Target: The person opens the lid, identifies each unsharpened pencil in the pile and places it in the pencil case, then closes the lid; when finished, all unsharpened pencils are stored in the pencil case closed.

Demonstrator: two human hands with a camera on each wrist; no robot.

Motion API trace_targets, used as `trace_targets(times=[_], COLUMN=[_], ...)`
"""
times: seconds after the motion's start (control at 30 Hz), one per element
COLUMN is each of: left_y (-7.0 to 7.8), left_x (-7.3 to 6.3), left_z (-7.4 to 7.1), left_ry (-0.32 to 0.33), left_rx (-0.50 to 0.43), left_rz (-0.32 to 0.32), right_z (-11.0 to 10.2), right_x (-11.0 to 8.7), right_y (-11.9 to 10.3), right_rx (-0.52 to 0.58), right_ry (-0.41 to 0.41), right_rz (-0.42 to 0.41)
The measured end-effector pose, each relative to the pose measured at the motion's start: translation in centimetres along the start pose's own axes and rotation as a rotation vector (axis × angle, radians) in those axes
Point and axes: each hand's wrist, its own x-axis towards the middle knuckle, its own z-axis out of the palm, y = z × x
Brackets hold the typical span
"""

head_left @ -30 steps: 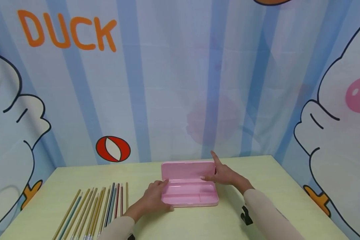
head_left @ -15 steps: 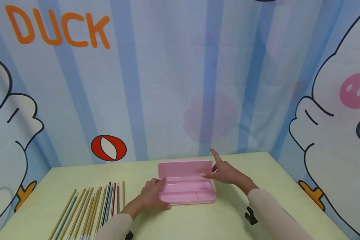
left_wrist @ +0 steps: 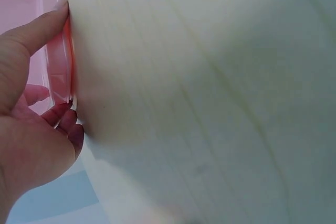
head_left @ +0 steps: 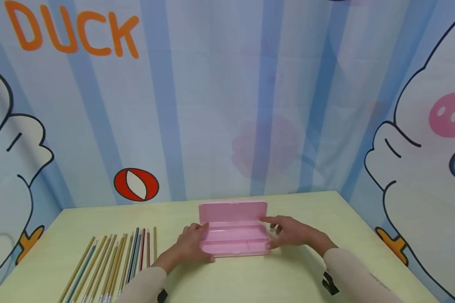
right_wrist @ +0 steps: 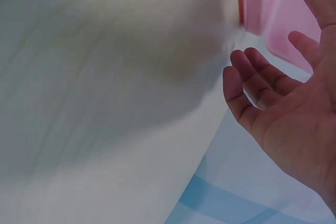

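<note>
An open pink pencil case [head_left: 233, 212] stands on the table, its lid raised at the back and its long and short compartments showing. My left hand [head_left: 191, 244] grips the case's left end. In the left wrist view, the thumb of that hand [left_wrist: 37, 145] lies along the front wall while the other fingers reach round the end. At the right end is my right hand [head_left: 288, 231], index finger pointing at the lid and thumb by the front corner. The right wrist view shows this hand [right_wrist: 294, 119] with its fingers loosely bent and nothing within them.
Several long thin sticks [head_left: 106, 265], gold, teal, dark blue and red, lie side by side on the left of the pale yellow table [head_left: 250, 280]. A striped cloth backdrop [head_left: 212, 105] with cartoon prints hangs behind and at both sides.
My right hand has come down and forward from the lid's upper right side to the case's right end, its index finger lowered. The left hand keeps its hold.
</note>
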Motion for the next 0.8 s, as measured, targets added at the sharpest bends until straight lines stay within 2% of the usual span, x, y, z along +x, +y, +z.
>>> trace_targets(times=[0.2,0.47,0.8], left_y=[-0.3,-0.3,-0.2], left_x=[0.1,0.1,-0.1], left_z=[0.1,0.1,-0.2], left_ry=[-0.002,-0.003,0.008], left_rx=[-0.009,-0.028,0.014], left_rz=[-0.003,-0.001,0.017], right_z=[1.2,2.1,2.7], right_x=[0.6,1.0,1.6], right_y=[-0.3,0.0,0.3], right_rx=[-0.070,-0.209,-0.275], right_ry=[-0.033,0.022,0.055], right_rz=[0.016,0.077,0.048])
